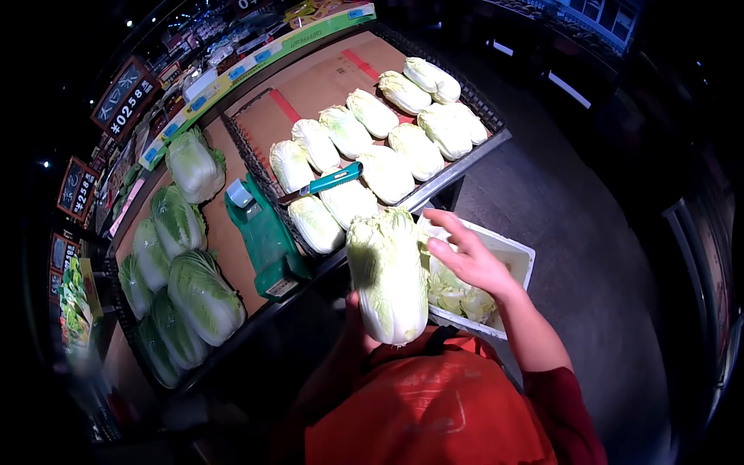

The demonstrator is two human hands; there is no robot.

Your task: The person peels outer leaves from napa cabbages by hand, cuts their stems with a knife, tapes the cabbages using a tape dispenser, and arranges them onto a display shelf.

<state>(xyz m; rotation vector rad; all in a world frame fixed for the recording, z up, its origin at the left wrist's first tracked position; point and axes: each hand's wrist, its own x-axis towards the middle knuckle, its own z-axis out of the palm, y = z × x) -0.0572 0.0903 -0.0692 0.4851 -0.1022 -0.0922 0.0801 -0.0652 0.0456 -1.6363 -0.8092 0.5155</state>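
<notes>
A large pale napa cabbage [390, 283] stands upright in front of my red apron. My left hand [358, 314] is wrapped round its lower left side, mostly hidden behind it. Beside the cabbage's upper right, my right hand [469, 256] has its fingers apart and holds nothing. Below that hand, a white box [521, 256] contains loose cabbage leaves [461, 297]. A green-handled knife [335, 178] lies on the trimmed cabbages [387, 174] in the display tray, just beyond the held cabbage.
Left of the tray is a green plastic tape dispenser [267, 236]. Wrapped green cabbages [203, 298] lie farther left. Black price signs [125, 97] stand behind the display. Dark floor [589, 256] extends along the right.
</notes>
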